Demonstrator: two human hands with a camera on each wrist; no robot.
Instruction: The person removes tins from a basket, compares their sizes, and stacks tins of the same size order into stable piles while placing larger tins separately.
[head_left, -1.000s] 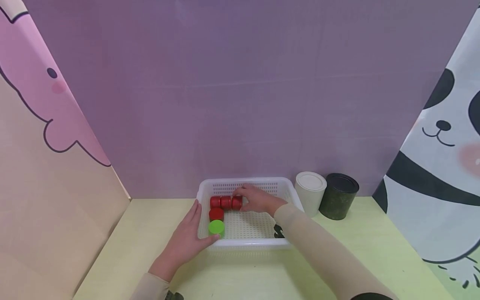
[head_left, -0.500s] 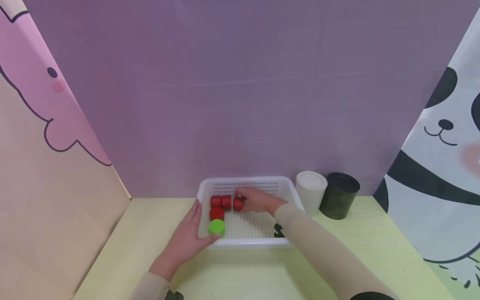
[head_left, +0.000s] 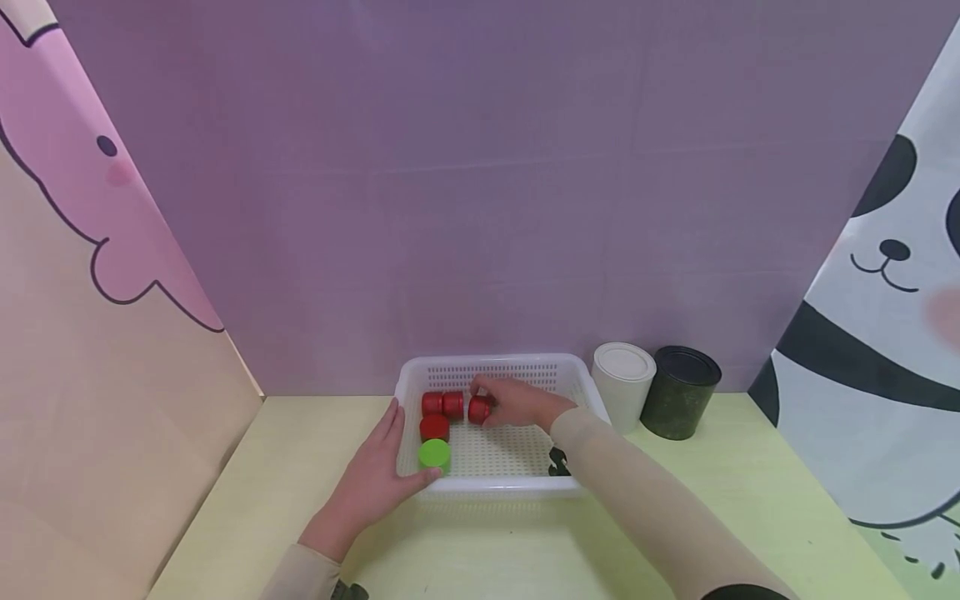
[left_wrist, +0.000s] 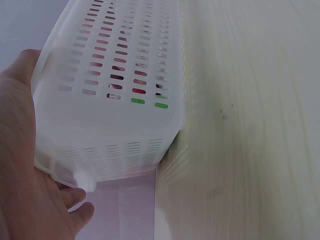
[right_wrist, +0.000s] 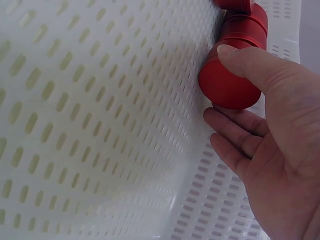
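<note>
A white perforated plastic basket (head_left: 502, 485) sits on the table. Inside its right half, my right hand (head_left: 517, 403) pinches a small red cylinder (head_left: 478, 409) with a groove round it, thumb on top in the right wrist view. Two similar red cylinders (head_left: 442, 405) lie side by side further left, a small gap away from the held one. In front of them stand another red cylinder (head_left: 434, 428) and a bright green round one (head_left: 434, 454). My left hand (head_left: 375, 479) holds the basket's front left corner, thumb over the rim and fingers along the left wall.
A white lidded can (head_left: 622, 383) and a dark lidded can (head_left: 678, 396) stand right of the basket, by the purple back wall (head_left: 487, 183). Small dark pieces (head_left: 557, 462) show beside the right sleeve (head_left: 645, 492). The pale table (head_left: 480, 554) extends forward.
My right hand has drawn its red cylinder slightly to the right, away from the other two, opening a gap. My left hand keeps its place on the basket.
</note>
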